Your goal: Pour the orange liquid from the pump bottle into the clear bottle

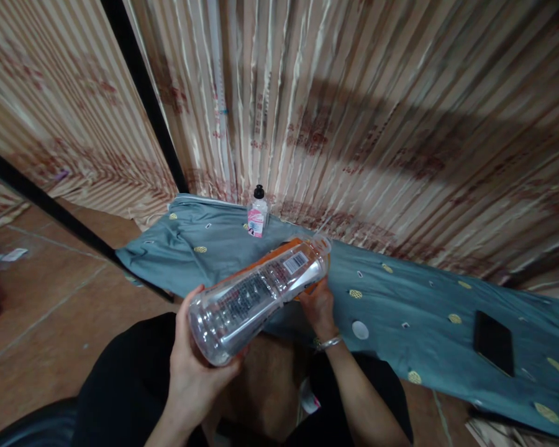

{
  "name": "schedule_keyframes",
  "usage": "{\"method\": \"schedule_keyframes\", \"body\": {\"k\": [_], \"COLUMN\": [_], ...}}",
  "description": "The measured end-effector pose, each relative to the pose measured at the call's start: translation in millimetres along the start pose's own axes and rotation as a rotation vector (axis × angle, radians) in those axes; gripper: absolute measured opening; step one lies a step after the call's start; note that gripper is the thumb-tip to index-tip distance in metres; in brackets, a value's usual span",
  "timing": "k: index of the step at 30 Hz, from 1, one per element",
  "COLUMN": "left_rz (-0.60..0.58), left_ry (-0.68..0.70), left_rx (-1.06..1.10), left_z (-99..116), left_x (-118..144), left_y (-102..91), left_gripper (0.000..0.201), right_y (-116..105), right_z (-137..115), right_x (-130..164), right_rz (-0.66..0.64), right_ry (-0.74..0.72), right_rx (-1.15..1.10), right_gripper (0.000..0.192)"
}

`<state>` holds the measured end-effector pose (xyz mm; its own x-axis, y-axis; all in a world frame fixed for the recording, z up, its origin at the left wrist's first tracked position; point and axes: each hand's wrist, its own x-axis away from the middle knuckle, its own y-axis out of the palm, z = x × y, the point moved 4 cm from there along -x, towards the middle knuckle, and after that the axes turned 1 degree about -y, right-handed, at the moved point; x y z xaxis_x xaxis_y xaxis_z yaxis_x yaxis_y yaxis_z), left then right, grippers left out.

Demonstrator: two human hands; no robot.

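clear bottle point(256, 295) with orange label, teal yellow-dotted cloth point(400, 298), black phone point(494, 341).

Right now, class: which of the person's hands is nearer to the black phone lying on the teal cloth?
Right. The right hand is under the clear bottle's neck, left of the phone. The left hand grips the bottle's base, farther left.

A teal cloth with yellow and white motifs point(400, 298) covers a low surface beyond the hands. A small clear bottle with black cap and pink label point(257, 213) stands on it, well past the hands. A black phone point(494, 342) lies flat far to their right. Behind hangs a striped beige satin curtain point(354, 112). Brown tiled floor point(51, 310) lies to the left.
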<state>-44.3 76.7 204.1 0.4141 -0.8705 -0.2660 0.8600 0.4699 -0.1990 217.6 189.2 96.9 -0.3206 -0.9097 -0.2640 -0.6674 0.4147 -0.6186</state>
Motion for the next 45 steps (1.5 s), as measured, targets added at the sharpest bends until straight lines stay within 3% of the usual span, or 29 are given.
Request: {"method": "schedule_keyframes", "body": {"k": [3, 6, 12, 24, 45], "left_rz": [-0.009, -0.092, -0.006, -0.016, -0.044], "left_ry": [0.015, 0.035, -0.046, -0.086, -0.120], "left_rx": [-0.018, -0.026, 0.036, 0.093, 0.074], "left_z": [-5, -8, -2, 0, 7], "left_x": [-2, -3, 0, 1, 1], "left_y": [-4.1, -4.5, -1.2, 1.4, 0.2], "left_gripper": [0.090, 0.097, 0.093, 0.095, 0.099], "right_y": [0, 0, 0, -2, -7], "right_z": [-2, -2, -2, -3, -11], "right_x": [0, -1, -1, -1, -2], "right_rz": [-0.007, -0.015, -0.004, 0.001, -0.041], "right_ry": [0.017, 0.021, -0.005, -0.011, 0.059], "right_rx": [0.030, 0.046, 0.040, -0.014, -0.037], "right_gripper": [0.082, 0.081, 0.081, 0.075, 0.084]}}
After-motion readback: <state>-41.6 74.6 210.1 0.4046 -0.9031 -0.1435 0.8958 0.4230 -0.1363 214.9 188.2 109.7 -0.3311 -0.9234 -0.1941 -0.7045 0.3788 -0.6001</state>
